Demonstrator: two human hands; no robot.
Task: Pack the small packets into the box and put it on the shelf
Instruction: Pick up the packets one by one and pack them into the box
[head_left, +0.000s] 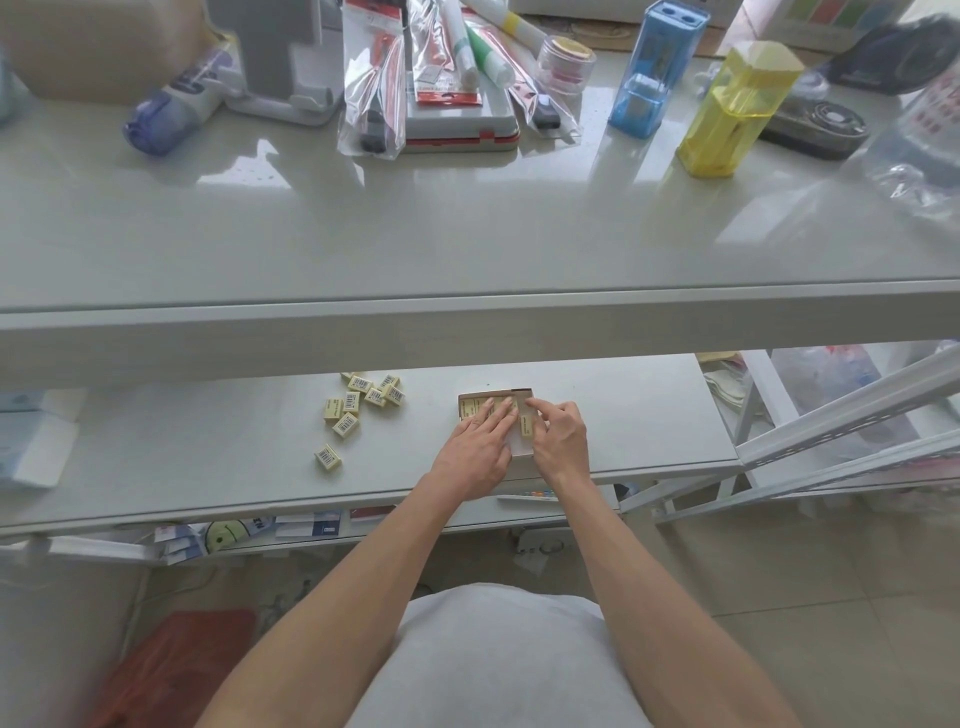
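The glossy white desk (467, 234) stands over a lower white shelf (649, 415), which carries a small open brown cardboard box (493, 393); loose pale yellow barcoded packets (358, 402) lie scattered well to its left. The left hand (475, 452) lies flat, its fingers straight, pressing on the packets already in the box. The right hand (561, 436) curls its fingers round one packet (525, 427) at the box's right side.

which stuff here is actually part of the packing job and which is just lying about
Job: box; packets inside it; loose packets left of it; left hand; right hand.

Lying about: yellow container; blue container; bagged markers; round jar.
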